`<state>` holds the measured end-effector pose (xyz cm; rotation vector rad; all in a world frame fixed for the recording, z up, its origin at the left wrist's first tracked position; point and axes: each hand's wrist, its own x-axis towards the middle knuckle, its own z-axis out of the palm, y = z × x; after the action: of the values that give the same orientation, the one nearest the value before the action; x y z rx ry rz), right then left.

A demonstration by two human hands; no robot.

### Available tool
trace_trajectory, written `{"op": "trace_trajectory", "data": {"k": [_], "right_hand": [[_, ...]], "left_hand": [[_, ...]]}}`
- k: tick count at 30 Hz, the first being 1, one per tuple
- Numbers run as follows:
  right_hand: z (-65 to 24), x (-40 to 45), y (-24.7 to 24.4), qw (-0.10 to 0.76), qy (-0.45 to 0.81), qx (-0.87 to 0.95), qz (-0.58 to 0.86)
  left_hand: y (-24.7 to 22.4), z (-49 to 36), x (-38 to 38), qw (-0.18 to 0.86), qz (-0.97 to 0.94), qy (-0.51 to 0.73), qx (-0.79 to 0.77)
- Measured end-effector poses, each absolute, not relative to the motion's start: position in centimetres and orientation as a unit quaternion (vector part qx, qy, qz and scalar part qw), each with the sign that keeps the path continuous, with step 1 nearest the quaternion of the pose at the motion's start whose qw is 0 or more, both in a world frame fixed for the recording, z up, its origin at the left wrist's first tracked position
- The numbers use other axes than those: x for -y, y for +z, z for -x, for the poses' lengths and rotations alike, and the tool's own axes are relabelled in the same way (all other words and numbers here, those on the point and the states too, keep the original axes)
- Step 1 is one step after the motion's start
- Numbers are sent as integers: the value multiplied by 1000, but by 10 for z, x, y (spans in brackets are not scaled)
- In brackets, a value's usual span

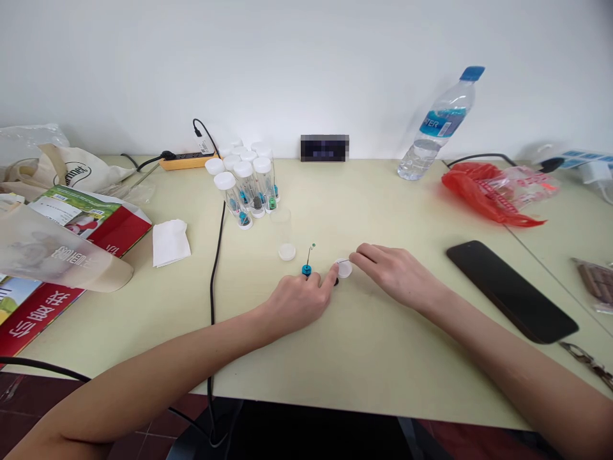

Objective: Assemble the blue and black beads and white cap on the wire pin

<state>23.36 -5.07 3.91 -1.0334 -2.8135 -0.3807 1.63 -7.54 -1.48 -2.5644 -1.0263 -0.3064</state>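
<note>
My left hand (pixel 306 297) rests over the table with curled fingers, its index fingertip touching a thin wire (pixel 343 260). Part of a small black piece (pixel 336 281) shows beneath that finger; what the curled fingers hold is hidden. Right behind the knuckles, a small blue piece (pixel 306 270) has a thin upright wire with a greenish tip. My right hand (pixel 397 271) pinches the other end of the thin wire. Under this wire lies a round white cap (pixel 344 269). A clear tube (pixel 282 227) stands on its white end (pixel 287 252) just beyond my left hand.
Several capped clear tubes (pixel 244 182) with small coloured pieces inside stand near the wall. A leaning water bottle (pixel 438 124), red plastic bag (pixel 493 191) and black phone (pixel 512 291) are at right. A folded tissue (pixel 171 243), black cable (pixel 214 281) and translucent cup (pixel 62 255) lie left.
</note>
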Motion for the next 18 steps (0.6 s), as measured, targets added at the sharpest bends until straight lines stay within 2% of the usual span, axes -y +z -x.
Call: {"op": "trace_trajectory", "data": {"k": [9, 18], "right_hand": [[-231, 53, 38, 52, -114, 933, 337], [-234, 51, 39, 51, -129, 926, 351]], "left_hand": [[-17, -16, 76, 149, 910, -120, 369], [-16, -16, 75, 169, 909, -106, 366]]}}
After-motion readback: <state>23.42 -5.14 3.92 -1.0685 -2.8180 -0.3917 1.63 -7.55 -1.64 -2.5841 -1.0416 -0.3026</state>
